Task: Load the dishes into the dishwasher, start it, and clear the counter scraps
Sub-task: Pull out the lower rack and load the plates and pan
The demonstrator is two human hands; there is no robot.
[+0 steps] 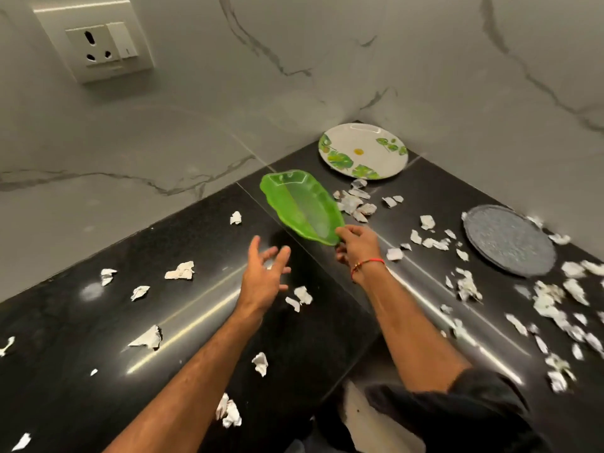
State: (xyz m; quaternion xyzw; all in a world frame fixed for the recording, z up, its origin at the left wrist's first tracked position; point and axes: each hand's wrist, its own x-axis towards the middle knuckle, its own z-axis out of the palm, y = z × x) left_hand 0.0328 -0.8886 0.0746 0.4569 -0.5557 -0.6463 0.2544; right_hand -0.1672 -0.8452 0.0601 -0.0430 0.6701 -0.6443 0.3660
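Note:
My right hand (358,245) pinches the near end of a green leaf-shaped plastic dish (300,206) and holds it tilted above the black counter (202,322). To the left of the dish my left hand (264,273) hovers with spread fingers and holds nothing. A white plate with green leaf print (362,150) lies flat in the back corner. A grey speckled plate (510,240) lies flat at the right. Torn white paper scraps (354,204) are scattered over the counter, thickest at the right (552,302).
Marble walls close the counter at the back and the right, meeting behind the leaf-print plate. A wall socket (98,44) sits high on the left wall. More scraps (147,338) lie along the near left of the counter. The counter's inner corner edge is near my body.

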